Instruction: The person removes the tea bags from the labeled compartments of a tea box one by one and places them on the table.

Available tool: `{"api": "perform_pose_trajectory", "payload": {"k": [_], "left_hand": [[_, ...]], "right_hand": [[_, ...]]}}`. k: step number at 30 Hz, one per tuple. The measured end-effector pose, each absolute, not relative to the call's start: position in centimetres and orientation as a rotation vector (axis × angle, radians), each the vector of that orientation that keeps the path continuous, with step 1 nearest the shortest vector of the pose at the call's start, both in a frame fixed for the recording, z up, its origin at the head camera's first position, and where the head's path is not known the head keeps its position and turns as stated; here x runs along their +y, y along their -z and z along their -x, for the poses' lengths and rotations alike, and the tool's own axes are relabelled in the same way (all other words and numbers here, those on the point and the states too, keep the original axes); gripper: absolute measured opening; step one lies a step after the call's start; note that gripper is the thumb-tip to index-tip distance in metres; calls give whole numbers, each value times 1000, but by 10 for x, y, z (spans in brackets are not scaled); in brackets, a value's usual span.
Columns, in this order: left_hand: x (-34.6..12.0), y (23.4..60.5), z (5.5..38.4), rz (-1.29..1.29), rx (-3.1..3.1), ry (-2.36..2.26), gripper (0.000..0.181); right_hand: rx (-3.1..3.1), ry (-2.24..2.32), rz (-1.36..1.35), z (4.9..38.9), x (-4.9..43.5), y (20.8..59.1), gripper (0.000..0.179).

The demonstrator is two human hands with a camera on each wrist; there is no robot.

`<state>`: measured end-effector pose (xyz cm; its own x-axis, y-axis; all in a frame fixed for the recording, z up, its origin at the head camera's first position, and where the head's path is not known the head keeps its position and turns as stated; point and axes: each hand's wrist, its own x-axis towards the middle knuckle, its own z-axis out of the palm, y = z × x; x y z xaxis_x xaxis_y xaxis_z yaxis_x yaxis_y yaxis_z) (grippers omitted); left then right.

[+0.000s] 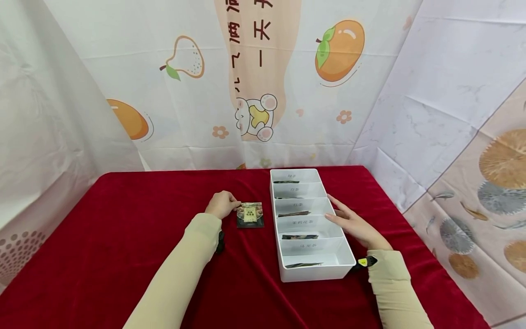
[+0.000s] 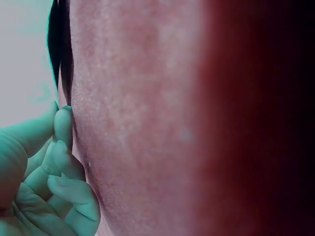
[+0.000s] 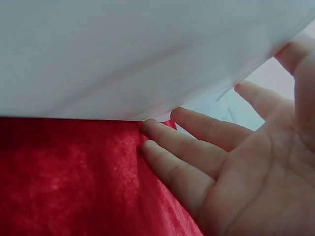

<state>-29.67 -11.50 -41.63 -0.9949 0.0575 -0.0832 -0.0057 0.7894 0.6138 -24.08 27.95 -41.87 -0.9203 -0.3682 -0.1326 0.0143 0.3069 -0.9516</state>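
A small dark sachet (image 1: 249, 215) with a pale yellow label lies over the red cloth, left of the white box. My left hand (image 1: 222, 204) pinches its upper left corner between thumb and forefinger. The left wrist view has the sachet's dark edge (image 2: 64, 54) at the fingertips, close against the cloth. My right hand (image 1: 353, 222) rests at the right side of the white divided box (image 1: 314, 273). In the right wrist view its straight fingers (image 3: 197, 162) touch the box's outer wall (image 3: 123, 64), while the thumb reaches over the rim in the head view.
Several compartments run along the box, each with a thin packet standing in it, such as the one in the front compartment (image 1: 304, 265). Labels mark the compartment walls. Red cloth (image 1: 123, 237) covers the table, and a printed curtain (image 1: 197, 114) hangs behind it.
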Motion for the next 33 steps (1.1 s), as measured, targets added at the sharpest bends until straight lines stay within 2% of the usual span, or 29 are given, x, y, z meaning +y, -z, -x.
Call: {"api": "perform_pose_trajectory", "payload": {"k": [19,27,33], "left_hand": [[-114,406,295,-119,2919,-922,24],[-102,384,286,-251,3011,-947,25],[-87,362,265,-392,3085,-1000,22]], "right_hand": [[2264,1647,338,242,281,418,75],[2273,1636,335,241,281,419,74],[2274,1638,333,240,280,420,74]]}}
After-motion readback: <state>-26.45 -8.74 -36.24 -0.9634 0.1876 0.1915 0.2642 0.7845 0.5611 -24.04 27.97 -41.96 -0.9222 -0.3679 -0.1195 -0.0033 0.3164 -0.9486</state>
